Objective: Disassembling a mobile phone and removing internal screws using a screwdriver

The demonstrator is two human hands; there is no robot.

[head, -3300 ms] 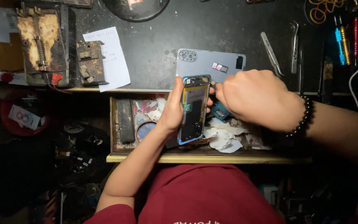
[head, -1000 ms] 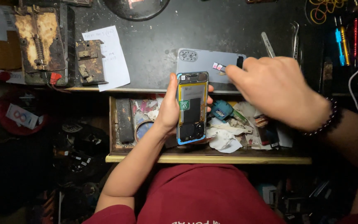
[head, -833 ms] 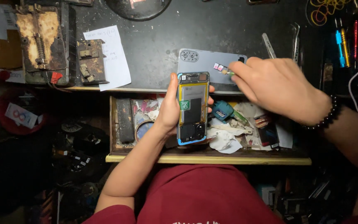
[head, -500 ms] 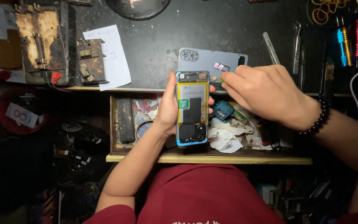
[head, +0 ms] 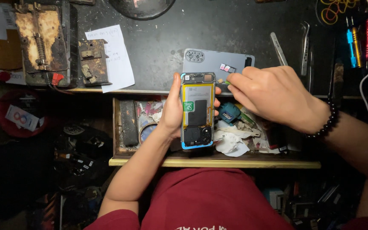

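Gripped along both long edges, the opened phone (head: 197,110) stands upright in the left hand (head: 173,111), thumb on the left side and fingertips curling round the right; it hangs over the open drawer (head: 214,162), back off, yellow battery and dark camera block showing. Right hand (head: 273,96) comes in from the right with its fingers pressed together at the phone's upper right edge, pinching what looks like a small green-tipped tool; it is too small to make out clearly. A bead bracelet (head: 326,125) circles that wrist.

Largest of the surroundings is the dark bench (head: 158,47), with the drawer just below its front edge. A rusted metal block (head: 41,40) sits at the far left, a smaller rusted clamp (head: 92,61) beside it, resting on a white paper sheet (head: 113,59). The grey back cover (head: 218,61) lies flat on the bench just behind the phone, partly hidden by the right hand. Tweezers (head: 305,38) and a flat metal pry bar (head: 278,47) lie near the right hand, and screwdrivers (head: 354,38) further right. In the drawer: crumpled white paper (head: 231,142) and a teal part (head: 228,113).
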